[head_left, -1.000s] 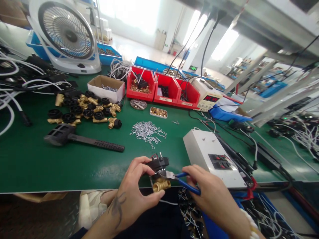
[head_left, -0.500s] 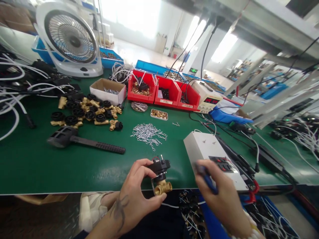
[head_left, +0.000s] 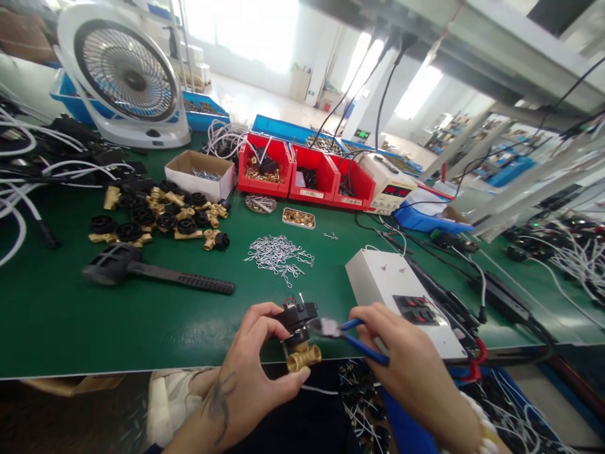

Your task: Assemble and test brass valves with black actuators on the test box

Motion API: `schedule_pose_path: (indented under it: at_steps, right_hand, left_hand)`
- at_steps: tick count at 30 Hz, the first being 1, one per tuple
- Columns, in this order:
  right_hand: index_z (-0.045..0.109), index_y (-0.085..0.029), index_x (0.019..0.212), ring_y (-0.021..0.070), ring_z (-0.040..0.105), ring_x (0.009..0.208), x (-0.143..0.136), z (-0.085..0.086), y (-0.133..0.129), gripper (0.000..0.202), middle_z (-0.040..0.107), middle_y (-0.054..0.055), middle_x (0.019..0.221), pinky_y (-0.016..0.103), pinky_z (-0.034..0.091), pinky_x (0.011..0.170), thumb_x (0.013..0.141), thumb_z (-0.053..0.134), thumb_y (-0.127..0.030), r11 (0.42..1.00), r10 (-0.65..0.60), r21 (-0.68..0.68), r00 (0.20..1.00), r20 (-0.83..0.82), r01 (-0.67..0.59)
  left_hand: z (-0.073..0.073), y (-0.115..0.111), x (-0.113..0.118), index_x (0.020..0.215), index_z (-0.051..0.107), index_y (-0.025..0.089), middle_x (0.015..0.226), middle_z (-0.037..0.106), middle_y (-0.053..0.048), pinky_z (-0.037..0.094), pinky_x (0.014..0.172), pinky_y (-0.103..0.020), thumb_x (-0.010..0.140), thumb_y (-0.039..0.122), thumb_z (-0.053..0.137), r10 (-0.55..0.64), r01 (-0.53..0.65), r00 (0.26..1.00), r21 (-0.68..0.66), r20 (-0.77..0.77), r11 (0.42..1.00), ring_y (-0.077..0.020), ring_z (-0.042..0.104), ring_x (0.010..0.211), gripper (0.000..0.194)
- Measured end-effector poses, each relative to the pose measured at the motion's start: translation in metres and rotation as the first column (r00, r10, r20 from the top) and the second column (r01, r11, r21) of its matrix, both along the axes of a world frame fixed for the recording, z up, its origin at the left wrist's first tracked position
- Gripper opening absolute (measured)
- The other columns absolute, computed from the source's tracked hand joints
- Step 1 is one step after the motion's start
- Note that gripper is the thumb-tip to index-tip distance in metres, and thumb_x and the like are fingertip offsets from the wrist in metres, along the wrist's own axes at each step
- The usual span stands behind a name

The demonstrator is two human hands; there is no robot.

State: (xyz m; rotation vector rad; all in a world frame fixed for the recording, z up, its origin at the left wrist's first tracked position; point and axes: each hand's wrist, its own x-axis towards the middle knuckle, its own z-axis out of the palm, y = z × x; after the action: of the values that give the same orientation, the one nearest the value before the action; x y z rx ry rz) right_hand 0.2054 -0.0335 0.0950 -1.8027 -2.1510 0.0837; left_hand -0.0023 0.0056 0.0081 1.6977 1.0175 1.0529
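Note:
At the front edge of the green table, my left hand [head_left: 258,362] grips a brass valve [head_left: 305,357] with a black round top [head_left: 299,314], fingers on the black part and thumb under the brass. My right hand [head_left: 401,347] is wrapped round the blue handles of pliers [head_left: 331,328]. The plier jaws are at the right side of the black part; whether they touch it is too blurred to tell. A pile of silver clips [head_left: 278,253] lies beyond my hands. The grey box [head_left: 378,284] with switches stands to the right.
A black mallet [head_left: 155,272] lies at the left, before several brass fittings [head_left: 165,217]. Behind stand a white fan [head_left: 132,75], a carton [head_left: 201,180], red bins [head_left: 312,180] and a power supply [head_left: 390,186]. White cables lie at both sides; a dish of nuts [head_left: 299,217] sits mid-table.
My right hand has turned and brought the pliers left, with their jaws now beside the black part. My left hand still holds the valve. The whole view has shifted slightly.

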Motion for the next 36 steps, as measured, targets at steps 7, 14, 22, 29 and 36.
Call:
schedule_pose_path:
  at_steps: [7,14,22,29,36]
  right_hand:
    - [0.056,-0.021,0.084,0.0154,0.055,0.054,0.000,0.001,0.002,0.023,0.060,0.000,0.069,0.025,0.040,0.049,0.074,0.047,-0.002,0.996,0.065,-0.064,0.991,0.118,-0.058]
    - [0.054,-0.020,0.090,0.0144,0.059,0.058,-0.002,0.008,0.001,0.018,0.062,0.002,0.073,0.024,0.043,0.054,0.083,0.045,-0.006,0.988,-0.016,0.156,1.000,0.013,0.014]
    - [0.055,-0.021,0.092,0.0160,0.060,0.064,-0.005,0.012,-0.001,0.018,0.063,0.002,0.076,0.025,0.044,0.057,0.085,0.044,-0.008,0.986,-0.055,0.156,0.998,-0.019,0.058]
    - [0.059,-0.021,0.089,0.0167,0.058,0.057,-0.006,0.012,-0.002,0.021,0.062,0.002,0.072,0.026,0.040,0.051,0.081,0.045,-0.006,1.000,0.020,-0.024,0.990,0.140,-0.017]
    - [0.056,-0.022,0.082,0.0162,0.056,0.051,-0.004,0.009,-0.001,0.023,0.061,0.001,0.067,0.026,0.037,0.048,0.074,0.045,-0.004,0.992,0.021,-0.128,0.974,0.225,0.008]
  left_hand:
    - [-0.001,0.000,0.000,0.088,0.053,0.023,0.121,0.051,-0.007,0.050,0.098,-0.052,0.067,0.018,0.073,0.002,-0.002,1.000,0.006,-0.022,1.000,-0.0275,0.057,0.113,0.029]
    - [0.002,0.002,0.002,0.087,0.053,0.023,0.119,0.053,-0.008,0.052,0.095,-0.053,0.068,0.019,0.072,0.001,0.000,1.000,0.023,-0.019,1.000,-0.0279,0.057,0.111,0.028]
    - [0.005,0.004,0.001,0.087,0.053,0.022,0.118,0.052,-0.010,0.052,0.093,-0.054,0.069,0.019,0.072,-0.011,0.013,0.999,0.047,-0.045,0.999,-0.0285,0.058,0.109,0.027]
    - [0.003,0.003,0.003,0.086,0.053,0.022,0.117,0.052,-0.009,0.051,0.095,-0.054,0.067,0.017,0.071,0.001,0.001,1.000,0.057,-0.024,0.998,-0.0287,0.058,0.110,0.027]
    - [0.001,0.001,0.001,0.087,0.054,0.023,0.119,0.054,-0.008,0.052,0.096,-0.051,0.066,0.018,0.074,0.025,-0.022,0.999,0.060,-0.039,0.998,-0.0282,0.058,0.111,0.029]
